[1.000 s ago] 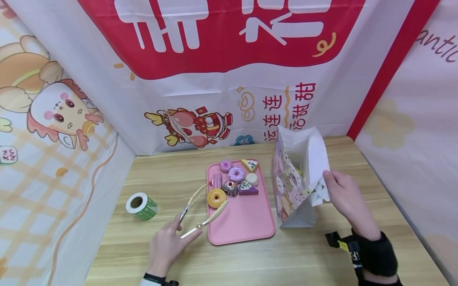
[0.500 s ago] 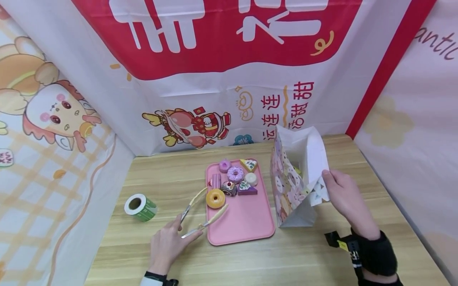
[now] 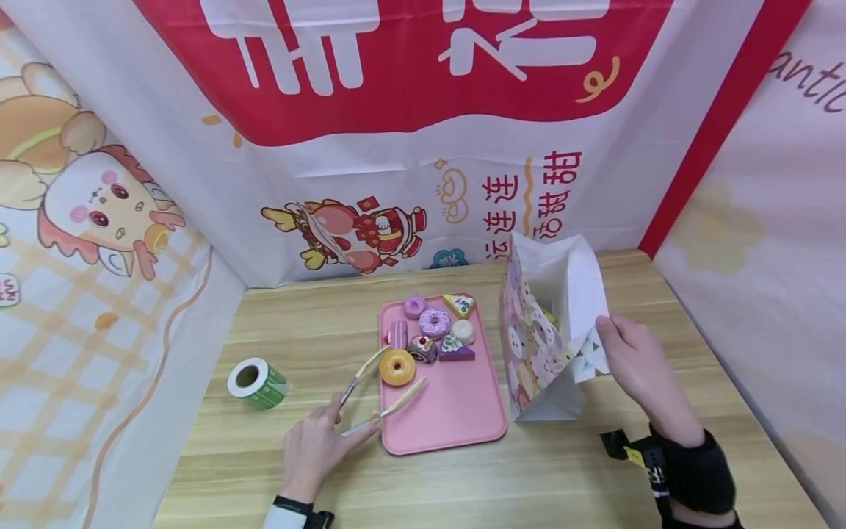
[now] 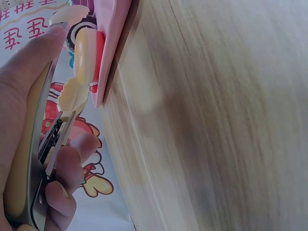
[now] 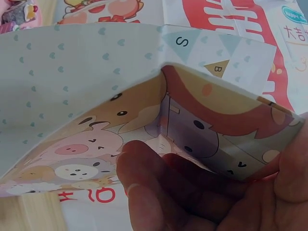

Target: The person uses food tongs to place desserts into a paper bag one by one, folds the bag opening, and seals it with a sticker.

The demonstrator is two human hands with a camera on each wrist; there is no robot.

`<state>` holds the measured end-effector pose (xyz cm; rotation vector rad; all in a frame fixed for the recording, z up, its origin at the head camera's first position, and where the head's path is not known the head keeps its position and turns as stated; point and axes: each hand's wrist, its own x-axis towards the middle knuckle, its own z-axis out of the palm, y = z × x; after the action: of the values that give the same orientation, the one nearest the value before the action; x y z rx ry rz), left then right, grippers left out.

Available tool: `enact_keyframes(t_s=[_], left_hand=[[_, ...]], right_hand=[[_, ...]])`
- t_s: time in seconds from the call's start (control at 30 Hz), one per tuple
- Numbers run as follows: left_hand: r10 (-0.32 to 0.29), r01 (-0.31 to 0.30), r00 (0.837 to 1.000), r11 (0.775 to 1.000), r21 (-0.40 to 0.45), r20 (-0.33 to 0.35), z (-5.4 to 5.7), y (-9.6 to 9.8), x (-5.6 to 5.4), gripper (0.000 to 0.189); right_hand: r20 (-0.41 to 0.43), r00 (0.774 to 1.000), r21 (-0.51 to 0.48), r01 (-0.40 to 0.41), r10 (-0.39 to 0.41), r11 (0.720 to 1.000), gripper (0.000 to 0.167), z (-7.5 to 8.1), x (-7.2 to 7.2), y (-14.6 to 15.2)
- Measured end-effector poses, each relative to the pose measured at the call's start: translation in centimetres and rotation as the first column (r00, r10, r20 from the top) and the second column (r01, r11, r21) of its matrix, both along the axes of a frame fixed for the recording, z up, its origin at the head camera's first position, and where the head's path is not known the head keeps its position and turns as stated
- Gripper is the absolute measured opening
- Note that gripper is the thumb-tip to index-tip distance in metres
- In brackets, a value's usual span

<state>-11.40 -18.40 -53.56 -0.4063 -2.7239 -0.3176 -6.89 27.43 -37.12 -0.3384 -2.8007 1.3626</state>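
Note:
My left hand (image 3: 313, 450) grips metal tongs (image 3: 405, 399) with cream-coloured tips. Their spread arms reach over the left edge of a pink tray (image 3: 456, 419), one tip on each side of a yellow-glazed doughnut (image 3: 397, 379). The left wrist view shows this doughnut (image 4: 86, 55) between the cream tips, with my thumb along one tong arm. My right hand (image 3: 644, 371) pinches the folded rim of a paper bag (image 3: 529, 353) printed with cartoon animals, its mouth held wide. In the right wrist view, curled fingers (image 5: 159, 185) lie at the bag's printed side.
Several other toy sweets lie at the tray's far end, among them a purple sprinkled doughnut (image 3: 434, 323) and a purple cake slice (image 3: 456, 350). A roll of green labels (image 3: 264, 386) stands at the left. Printed cloth (image 3: 344, 162) hangs behind the table.
My left hand has moved slightly right and forward, and the tongs' tips have come a little nearer each other around the yellow doughnut. The right hand and bag stay almost still.

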Motion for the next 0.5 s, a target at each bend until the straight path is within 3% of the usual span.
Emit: enact_keyframes(t_s=[0.3,0.5], left_hand=[[-0.033,0.032,0.997,0.999,-0.005,-0.067,-0.14,0.08,0.09,0.074],[-0.041,0.041,0.999,0.999,-0.019,0.001,-0.40,0.17,0.35,0.075]], right_hand=[[-0.005,1.000,0.007,-0.001,0.001,1.000,0.062,-0.09,0.00,0.00],[-0.014,1.000,0.008,-0.001,0.002,1.000,0.061,-0.10,-0.05,-0.07]])
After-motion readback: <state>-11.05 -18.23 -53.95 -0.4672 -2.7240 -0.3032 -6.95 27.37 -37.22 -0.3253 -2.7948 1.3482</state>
